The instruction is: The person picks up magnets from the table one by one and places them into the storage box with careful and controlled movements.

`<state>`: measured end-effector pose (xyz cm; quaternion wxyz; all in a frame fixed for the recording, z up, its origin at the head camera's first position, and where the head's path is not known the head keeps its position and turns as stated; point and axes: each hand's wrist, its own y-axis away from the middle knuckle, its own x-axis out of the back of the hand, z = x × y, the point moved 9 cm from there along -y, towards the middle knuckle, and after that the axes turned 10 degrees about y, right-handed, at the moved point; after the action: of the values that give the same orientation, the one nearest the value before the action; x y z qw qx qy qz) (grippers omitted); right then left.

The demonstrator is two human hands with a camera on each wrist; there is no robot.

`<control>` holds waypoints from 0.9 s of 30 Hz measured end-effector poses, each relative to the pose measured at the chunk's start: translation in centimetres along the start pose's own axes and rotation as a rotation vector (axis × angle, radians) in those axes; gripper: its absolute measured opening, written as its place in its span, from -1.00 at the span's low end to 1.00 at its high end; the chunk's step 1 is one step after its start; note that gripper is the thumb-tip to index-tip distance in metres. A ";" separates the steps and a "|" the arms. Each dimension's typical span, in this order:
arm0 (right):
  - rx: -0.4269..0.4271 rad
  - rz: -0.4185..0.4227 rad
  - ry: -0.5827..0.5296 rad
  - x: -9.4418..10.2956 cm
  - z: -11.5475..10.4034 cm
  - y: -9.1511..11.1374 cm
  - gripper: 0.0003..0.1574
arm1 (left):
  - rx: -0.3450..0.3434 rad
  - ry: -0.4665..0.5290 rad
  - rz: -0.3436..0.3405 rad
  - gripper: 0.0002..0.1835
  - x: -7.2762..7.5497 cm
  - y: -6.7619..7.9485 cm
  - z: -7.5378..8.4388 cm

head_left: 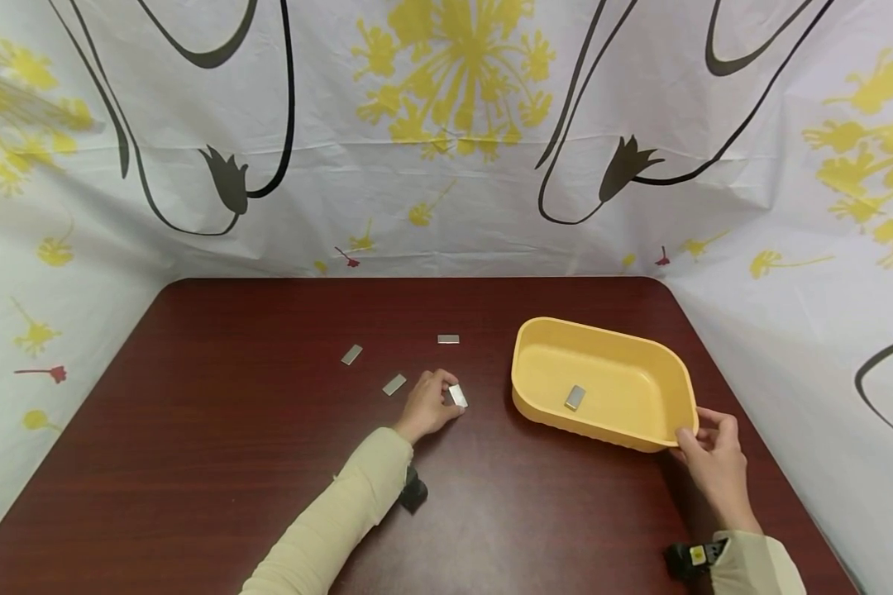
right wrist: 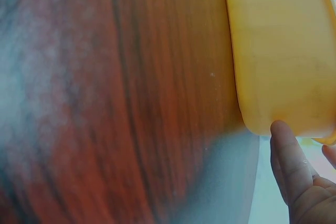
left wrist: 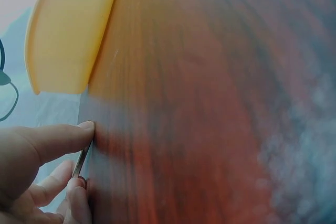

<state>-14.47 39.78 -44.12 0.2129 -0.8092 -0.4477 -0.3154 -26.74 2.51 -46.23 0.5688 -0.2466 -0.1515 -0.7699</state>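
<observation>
By the table's (head_left: 193,463) right edge, our right hand (head_left: 717,469) holds a yellow plastic tub (head_left: 625,376); our left hand (head_left: 426,406) pinches a flat silver block (head_left: 457,396).

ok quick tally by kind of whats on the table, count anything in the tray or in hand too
silver pieces: 5 visible (3 lying on the table, 1 in the left hand, 1 in the tray)
yellow tray: 1
total: 6
</observation>
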 end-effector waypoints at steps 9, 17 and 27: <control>0.003 0.003 -0.001 0.0 0.0 0.0 -0.48 | 0.017 0.032 -0.006 -0.54 0.0 0.0 -0.1; 0.005 0.008 0.000 0.0 0.1 -0.1 -0.49 | 0.019 -0.004 -0.004 -0.53 -0.1 -0.2 -0.2; 0.006 0.009 0.007 0.1 0.1 0.0 -0.47 | 0.035 0.030 -0.013 -0.59 0.0 -0.2 -0.3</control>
<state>-14.41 39.83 -44.12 0.2184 -0.8095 -0.4442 -0.3159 -27.03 2.41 -46.45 0.5701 -0.2239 -0.1582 -0.7745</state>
